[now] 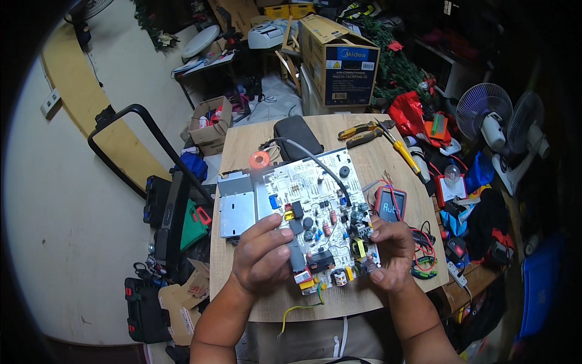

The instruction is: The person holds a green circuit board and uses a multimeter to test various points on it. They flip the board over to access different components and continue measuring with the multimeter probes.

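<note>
Between both hands I hold a white circuit board [313,235] crowded with capacitors, coils and relays. My left hand [262,255] grips its left edge with curled fingers. On the opposite edge my right hand [393,253] has fingers and thumb closed around the lower right corner. A dark cable [321,164] arches over the board's upper part, and a green-yellow wire [301,307] hangs from its lower edge. Behind the board's left side lies a grey metal bracket [236,212]. An orange ring [259,159] is by its upper left corner.
On the wooden table [242,142] are a black pouch [298,136], pliers [362,132], a yellow-handled screwdriver [401,148] and a red multimeter [390,203] with leads. A cardboard box [339,67] stands beyond. Fans [485,115] and clutter crowd the right; a black trolley handle [139,109] rises at left.
</note>
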### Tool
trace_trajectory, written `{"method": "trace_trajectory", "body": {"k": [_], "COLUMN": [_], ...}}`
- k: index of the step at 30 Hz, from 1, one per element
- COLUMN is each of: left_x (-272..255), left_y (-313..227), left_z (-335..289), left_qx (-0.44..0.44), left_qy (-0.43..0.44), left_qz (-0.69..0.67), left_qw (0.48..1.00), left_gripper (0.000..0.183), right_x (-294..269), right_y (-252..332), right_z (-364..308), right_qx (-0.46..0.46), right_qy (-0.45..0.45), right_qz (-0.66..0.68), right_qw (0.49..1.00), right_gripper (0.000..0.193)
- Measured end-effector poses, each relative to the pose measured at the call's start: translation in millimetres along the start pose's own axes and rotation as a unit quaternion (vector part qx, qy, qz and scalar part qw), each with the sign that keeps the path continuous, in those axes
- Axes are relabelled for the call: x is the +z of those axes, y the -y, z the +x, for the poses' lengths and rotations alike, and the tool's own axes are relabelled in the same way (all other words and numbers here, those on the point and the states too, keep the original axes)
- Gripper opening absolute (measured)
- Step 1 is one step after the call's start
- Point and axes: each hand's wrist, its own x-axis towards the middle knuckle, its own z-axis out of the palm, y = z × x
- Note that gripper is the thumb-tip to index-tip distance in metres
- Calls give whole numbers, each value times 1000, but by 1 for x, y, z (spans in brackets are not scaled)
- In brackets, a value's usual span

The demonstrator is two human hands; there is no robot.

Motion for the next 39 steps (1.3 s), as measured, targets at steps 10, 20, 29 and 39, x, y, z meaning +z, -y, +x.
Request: {"method": "trace_trajectory", "body": {"k": [10,20,29,39], "left_x": [-1,-1,0,4], "left_y": [-2,-2,-3,-3], "left_z": [0,-2,-2,2], "left_qx": [-8,-5,-6,-25], "left_qy": [12,16,13,16], "left_qz": [6,11,20,17], "left_qw": [1000,1000,1000,999], "left_gripper": [50,54,53,60], "right_x": [-6,-1,-4,-6], "right_y": [-2,-1,-4,-1], "right_z": [-1,-1,-2,-3], "right_qx": [0,18,8,26], "right_qy": [22,-1,1,-11], "right_qz": [-25,-14,-28,-43], "right_qw": [999,1000,1000,999], "right_gripper": [53,58,59,60]}}
